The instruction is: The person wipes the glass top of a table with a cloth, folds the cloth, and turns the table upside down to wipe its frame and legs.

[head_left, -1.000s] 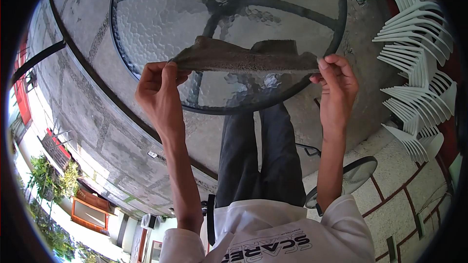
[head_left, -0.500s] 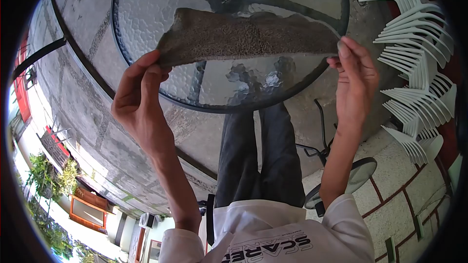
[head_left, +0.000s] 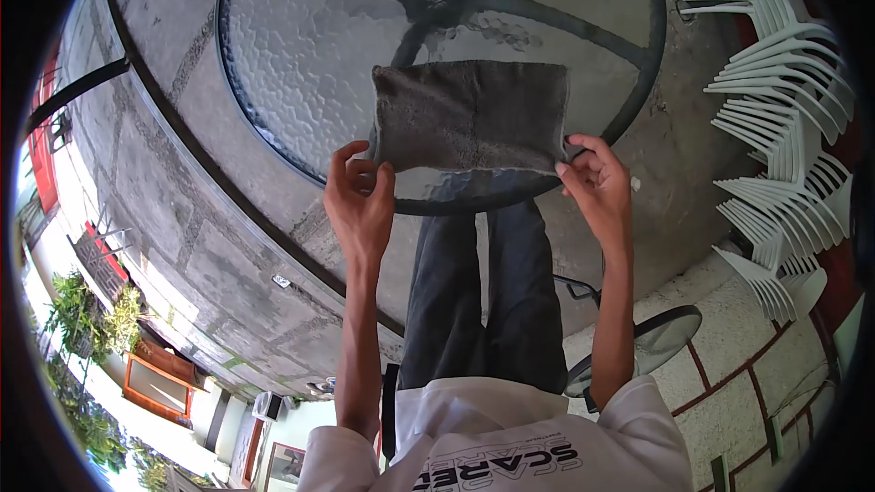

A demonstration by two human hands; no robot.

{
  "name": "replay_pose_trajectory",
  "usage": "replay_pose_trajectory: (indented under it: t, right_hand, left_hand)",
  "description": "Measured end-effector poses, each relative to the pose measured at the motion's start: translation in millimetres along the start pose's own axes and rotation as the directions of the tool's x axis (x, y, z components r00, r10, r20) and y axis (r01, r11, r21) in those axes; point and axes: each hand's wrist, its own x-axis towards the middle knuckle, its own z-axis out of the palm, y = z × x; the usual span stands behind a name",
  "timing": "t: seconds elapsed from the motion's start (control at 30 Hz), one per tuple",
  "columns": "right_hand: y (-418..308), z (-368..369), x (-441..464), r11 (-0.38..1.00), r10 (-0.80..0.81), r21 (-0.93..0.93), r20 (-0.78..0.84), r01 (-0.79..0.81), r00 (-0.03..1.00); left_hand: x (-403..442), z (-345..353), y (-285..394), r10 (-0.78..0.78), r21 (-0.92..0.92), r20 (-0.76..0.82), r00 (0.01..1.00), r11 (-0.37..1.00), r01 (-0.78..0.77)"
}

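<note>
A dark grey cloth [head_left: 469,118], like a small towel, is spread in a rough rectangle over the near part of the round glass table [head_left: 292,82]. My left hand [head_left: 360,200] pinches its near left corner between thumb and fingers. At the near right corner, my right hand [head_left: 597,182] grips the edge the same way. The near edge sags slightly between my hands, just inside the table's dark rim. Whether the far part rests on the glass or hangs just over it, I cannot tell.
Stacked white plastic chairs [head_left: 775,128] stand along the right side. A round glass-topped item with a dark rim [head_left: 670,337] is low at the right, near my elbow. Stone paving [head_left: 182,173] surrounds the table, and my legs [head_left: 483,301] are close to its near edge.
My hands have come closer together and lower, towards my body. The cloth, stretched wide and raised before, now lies flatter and narrower with its far edge extended over the table.
</note>
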Motion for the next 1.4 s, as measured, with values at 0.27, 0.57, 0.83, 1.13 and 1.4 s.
replay_pose_trajectory:
  t: [0.27,0.57,0.83,1.13,1.4]
  right_hand:
    - [-29,14,14,0.973,-0.106,-0.215,-0.101,0.082,0.989]
    - [-39,19,23,0.933,-0.204,-0.337,-0.210,0.125,0.956]
    - [-44,36,35,0.847,-0.247,-0.502,-0.086,0.172,0.965]
    - [-63,29,36,0.993,-0.109,0.035,0.004,0.109,0.994]
    - [-84,34,24,0.954,-0.049,0.299,0.169,-0.004,0.984]
  left_hand:
    - [16,14,24,0.216,0.158,-0.114,0.970,0.968,-0.197]
    - [43,25,36,0.366,0.438,-0.123,0.922,0.854,-0.281]
    - [48,22,44,0.277,0.356,-0.015,0.961,0.899,-0.254]
    - [37,5,52,0.146,-0.302,0.047,0.988,0.945,-0.125]
    - [-6,23,92,0.147,-0.369,0.110,0.983,0.924,-0.097]
